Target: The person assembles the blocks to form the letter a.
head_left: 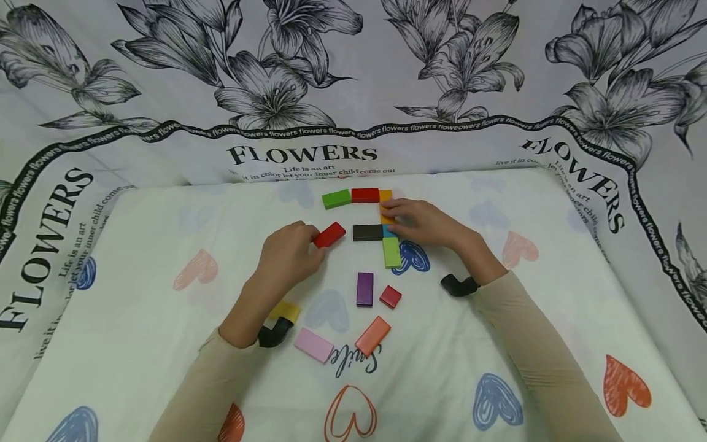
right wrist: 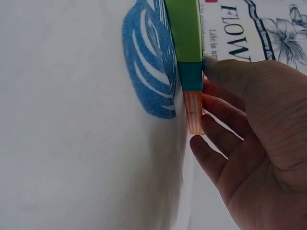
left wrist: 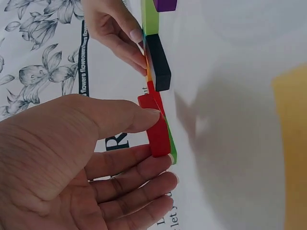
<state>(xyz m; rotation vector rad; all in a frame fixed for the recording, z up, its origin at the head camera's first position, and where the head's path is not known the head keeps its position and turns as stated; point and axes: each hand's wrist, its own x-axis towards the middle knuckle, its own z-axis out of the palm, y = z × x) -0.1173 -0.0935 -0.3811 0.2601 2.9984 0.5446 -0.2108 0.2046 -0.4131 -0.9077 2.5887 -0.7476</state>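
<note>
Between thumb and fingers, my left hand (head_left: 284, 253) pinches a red block (head_left: 329, 235), seen close up in the left wrist view (left wrist: 160, 133). A row ahead of it joins a green block (head_left: 337, 199), a second red block (head_left: 365, 195) and an orange block (head_left: 385, 196). Below the orange one come a small blue block (head_left: 388, 232) and a light green block (head_left: 391, 253), with a black block (head_left: 367, 232) extending left from the blue. My right hand (head_left: 428, 224) touches the orange and blue blocks along their right side, its fingers partly covering them.
Nearer me lie a purple block (head_left: 364, 290), a small red block (head_left: 390, 297), an orange-red block (head_left: 372, 336) and a pink block (head_left: 313, 345). A yellow block (head_left: 287, 310) is partly hidden by the left wrist. Printed hearts mark the white cloth (head_left: 442, 368).
</note>
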